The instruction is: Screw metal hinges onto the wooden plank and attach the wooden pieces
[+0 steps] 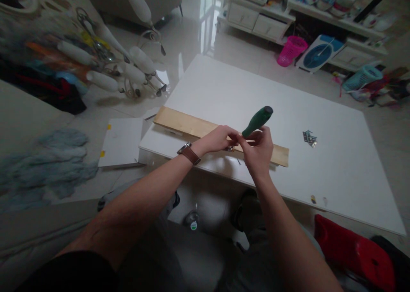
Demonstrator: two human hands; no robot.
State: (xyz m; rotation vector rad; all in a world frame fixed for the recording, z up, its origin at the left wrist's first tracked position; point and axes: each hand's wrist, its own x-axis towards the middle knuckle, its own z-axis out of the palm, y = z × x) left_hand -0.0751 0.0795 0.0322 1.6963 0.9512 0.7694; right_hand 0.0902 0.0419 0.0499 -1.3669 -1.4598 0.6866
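Note:
A long, light wooden board (185,123) lies along the near edge of the white tabletop (250,95). My right hand (259,153) is closed around the lower part of a screwdriver (258,121), whose green handle leans up and to the right. Its shaft and tip are hidden by my fingers. On the board, my left hand (218,139) has its fingers pinched beside the screwdriver; what sits between them is hidden. A small bit of metal shows under those fingers. Just below the board, a thin screw-like piece (239,161) rests on the tabletop.
Small metal brackets or hinges (310,138) are piled right of the board. Two tiny pieces (313,199) lie near the front edge. A red plastic object (355,253) stands below right. On the left floor are a white box (121,142) and a chandelier-like fixture (128,69).

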